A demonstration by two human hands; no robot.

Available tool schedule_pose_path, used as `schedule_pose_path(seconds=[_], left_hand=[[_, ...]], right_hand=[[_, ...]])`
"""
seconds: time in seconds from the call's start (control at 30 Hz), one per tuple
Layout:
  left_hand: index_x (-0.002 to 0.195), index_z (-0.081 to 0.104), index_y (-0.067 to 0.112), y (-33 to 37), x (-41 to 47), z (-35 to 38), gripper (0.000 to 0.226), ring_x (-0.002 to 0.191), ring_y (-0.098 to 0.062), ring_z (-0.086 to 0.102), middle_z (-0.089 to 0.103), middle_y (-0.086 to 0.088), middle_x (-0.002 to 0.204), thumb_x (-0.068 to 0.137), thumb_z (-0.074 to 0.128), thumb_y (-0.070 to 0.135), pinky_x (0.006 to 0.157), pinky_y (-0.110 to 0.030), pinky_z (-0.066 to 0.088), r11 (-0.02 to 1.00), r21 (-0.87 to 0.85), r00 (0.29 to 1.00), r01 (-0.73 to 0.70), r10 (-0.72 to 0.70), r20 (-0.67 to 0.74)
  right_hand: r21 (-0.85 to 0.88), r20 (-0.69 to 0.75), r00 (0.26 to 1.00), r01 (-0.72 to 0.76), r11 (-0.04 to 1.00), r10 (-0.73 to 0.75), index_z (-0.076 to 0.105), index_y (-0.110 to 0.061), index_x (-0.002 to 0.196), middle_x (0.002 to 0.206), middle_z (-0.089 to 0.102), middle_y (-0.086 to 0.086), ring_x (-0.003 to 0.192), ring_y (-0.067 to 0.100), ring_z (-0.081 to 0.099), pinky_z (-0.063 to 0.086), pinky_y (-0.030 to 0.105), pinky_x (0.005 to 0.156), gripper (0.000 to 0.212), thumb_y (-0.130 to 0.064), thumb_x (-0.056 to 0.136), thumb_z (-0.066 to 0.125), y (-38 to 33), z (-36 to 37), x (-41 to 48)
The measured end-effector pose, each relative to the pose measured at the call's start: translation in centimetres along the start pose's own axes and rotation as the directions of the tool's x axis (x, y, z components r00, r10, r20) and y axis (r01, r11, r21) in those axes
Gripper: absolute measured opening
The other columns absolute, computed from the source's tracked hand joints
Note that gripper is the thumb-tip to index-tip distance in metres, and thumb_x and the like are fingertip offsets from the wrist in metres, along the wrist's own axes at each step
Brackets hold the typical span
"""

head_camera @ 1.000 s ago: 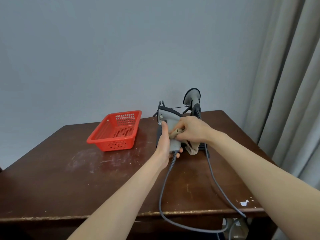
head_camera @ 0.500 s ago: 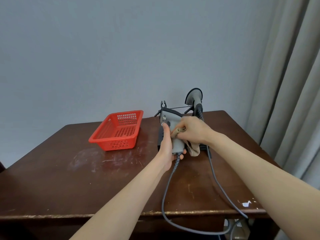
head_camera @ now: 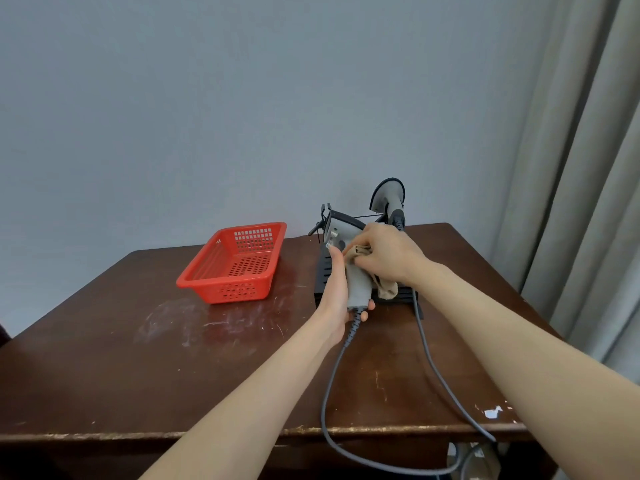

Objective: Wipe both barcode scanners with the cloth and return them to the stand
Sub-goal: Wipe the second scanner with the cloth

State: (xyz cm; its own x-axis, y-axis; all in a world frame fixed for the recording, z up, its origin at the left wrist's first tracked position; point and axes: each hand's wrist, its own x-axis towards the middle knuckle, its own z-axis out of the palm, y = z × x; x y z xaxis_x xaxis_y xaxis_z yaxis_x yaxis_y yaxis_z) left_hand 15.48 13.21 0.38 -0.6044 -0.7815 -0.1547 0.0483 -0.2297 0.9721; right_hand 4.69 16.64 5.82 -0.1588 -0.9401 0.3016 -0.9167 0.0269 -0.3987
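Note:
My left hand (head_camera: 337, 292) grips the handle of a grey barcode scanner (head_camera: 358, 287), held upright above the table in front of the black stand (head_camera: 322, 271). My right hand (head_camera: 388, 256) presses a beige cloth (head_camera: 386, 287) against the scanner's upper body, and the cloth's loose end hangs down to the right of the handle. A second grey scanner (head_camera: 389, 195) sits upright in the stand behind my right hand. Its lower part is hidden by my hand.
A red plastic basket (head_camera: 235, 263) stands on the brown wooden table (head_camera: 138, 358), left of the stand. Two grey cables (head_camera: 433, 368) run from the scanners over the table's front edge. Grey curtains (head_camera: 581, 168) hang at the right.
My right hand with the cloth has slid up a little along the scanner, from near the handle toward the head. The left hand keeps the scanner nearly still.

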Motion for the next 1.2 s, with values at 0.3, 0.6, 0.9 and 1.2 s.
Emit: schedule_pose_path(seconds=[0.3, 0.6, 0.9, 1.2], left_hand=[[0.094, 0.066, 0.021, -0.3, 0.1, -0.5, 0.072, 0.047, -0.020, 0.049, 0.062, -0.007, 0.063, 0.085, 0.021, 0.076, 0.038, -0.024, 0.033, 0.998, -0.066, 0.999, 0.015, -0.018, -0.046], [0.099, 0.065, 0.018, 0.1, 0.2, -0.5, 0.074, 0.047, -0.019, 0.049, 0.061, -0.009, 0.064, 0.085, 0.021, 0.076, 0.035, -0.021, 0.034, 0.996, -0.091, 0.999, -0.006, 0.002, -0.042], [0.091, 0.066, 0.018, 0.0, -0.4, -0.9, 0.071, 0.047, -0.020, 0.049, 0.059, -0.008, 0.064, 0.087, 0.020, 0.072, 0.034, -0.021, 0.035, 0.991, -0.130, 1.000, -0.006, 0.005, -0.004], [0.087, 0.068, 0.018, 0.9, 0.5, -1.8, 0.074, 0.044, -0.018, 0.047, 0.062, -0.004, 0.060, 0.089, 0.018, 0.071, 0.035, -0.021, 0.030, 0.989, -0.129, 0.995, -0.070, 0.060, -0.079]], right_hand=[[0.086, 0.241, 0.970, 0.004, 0.996, -0.025, 0.076, -0.027, 0.086, 0.083, 0.062, -0.005, 0.086, 0.020, 0.061, 0.053, 0.041, 0.081, 0.024, -0.016, 0.079, 0.056, 0.0, 0.7, -0.5], [0.056, 0.010, 1.000, -0.014, 0.998, 0.014, 0.072, -0.036, 0.099, 0.095, 0.049, -0.006, 0.095, 0.015, 0.052, 0.046, 0.034, 0.083, 0.028, -0.019, 0.089, 0.053, 0.1, 1.5, 0.2], [0.105, -0.014, 0.999, -0.043, 0.994, 0.044, 0.072, -0.032, 0.088, 0.094, 0.064, 0.001, 0.091, 0.019, 0.061, 0.051, 0.038, 0.083, 0.022, -0.017, 0.083, 0.057, 0.6, 0.7, 0.4], [0.283, 0.090, 0.994, 0.038, 0.959, -0.066, 0.078, -0.023, 0.084, 0.090, 0.060, -0.007, 0.081, 0.014, 0.063, 0.052, 0.037, 0.085, 0.025, -0.009, 0.072, 0.061, -0.3, 2.0, -1.3]])
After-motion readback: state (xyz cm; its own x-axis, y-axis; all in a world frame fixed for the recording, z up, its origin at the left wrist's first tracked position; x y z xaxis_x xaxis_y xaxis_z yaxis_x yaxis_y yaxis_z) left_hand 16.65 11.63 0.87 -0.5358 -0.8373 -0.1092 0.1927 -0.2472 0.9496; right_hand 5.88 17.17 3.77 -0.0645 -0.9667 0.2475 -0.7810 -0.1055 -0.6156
